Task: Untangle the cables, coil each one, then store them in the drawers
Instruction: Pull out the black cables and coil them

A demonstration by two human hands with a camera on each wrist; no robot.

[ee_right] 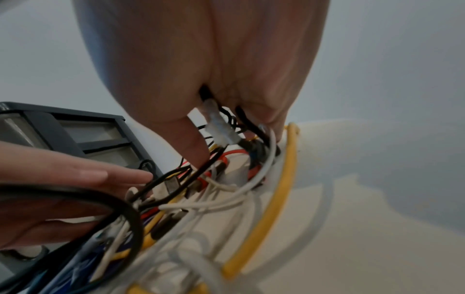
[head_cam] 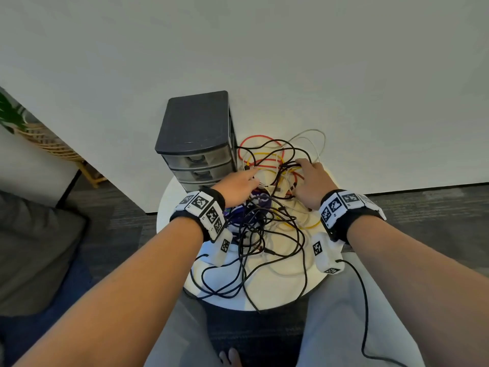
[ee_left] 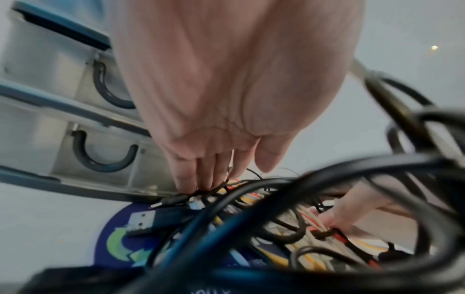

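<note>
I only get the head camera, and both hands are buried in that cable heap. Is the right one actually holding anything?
Observer: Yes. Its wrist view shows the right hand pinching a black cable and a white plug between thumb and fingers.
Visitor: And the other one?
Observer: The left hand has straight fingers. The tips touch a thin cable just in front of the drawers, and it grips nothing.
Visitor: Any loose ends to start from?
Observer: A USB plug lies free on a blue disc with green arrows.
</note>
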